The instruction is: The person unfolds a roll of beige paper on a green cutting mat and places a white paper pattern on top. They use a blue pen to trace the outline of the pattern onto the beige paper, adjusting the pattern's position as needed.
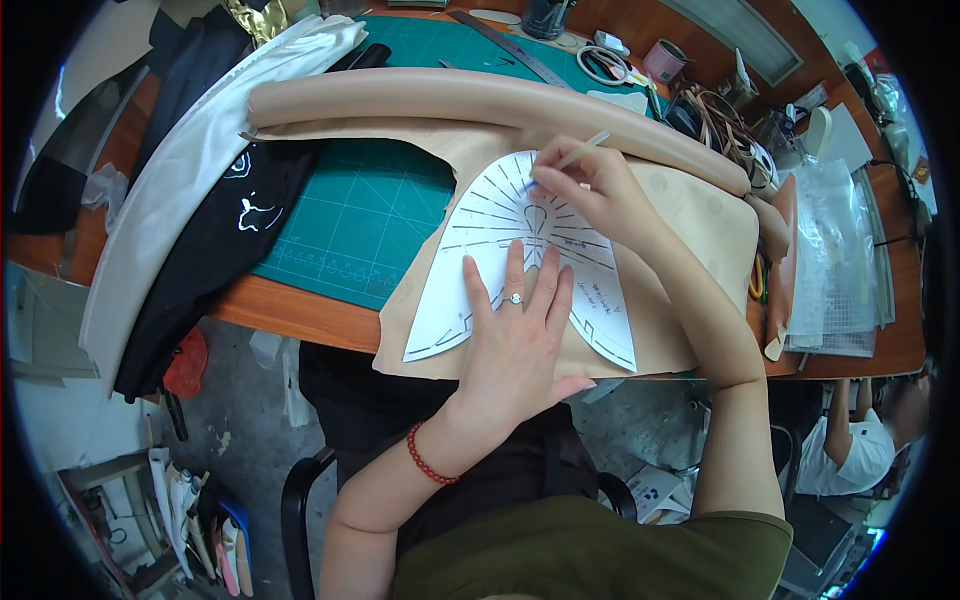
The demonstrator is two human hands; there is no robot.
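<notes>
A white paper pattern point(490, 225), fan-shaped with black radial lines, lies on a sheet of beige leather point(690, 225) spread over the table. My left hand point(515, 335) lies flat on the lower part of the pattern, fingers apart, pressing it down. My right hand point(590, 190) grips a thin white pen point(583, 150), its tip touching the pattern's top edge. The rest of the beige leather is a long roll point(450, 100) running across the table behind the pattern.
A green cutting mat point(360, 220) covers the wooden table point(290, 315). Black fabric point(225, 250) and white fabric point(160, 200) hang off the left side. A metal ruler point(510, 45), tape rolls, a cup and clear plastic sheets point(835, 260) crowd the back and right. Another person sits at lower right.
</notes>
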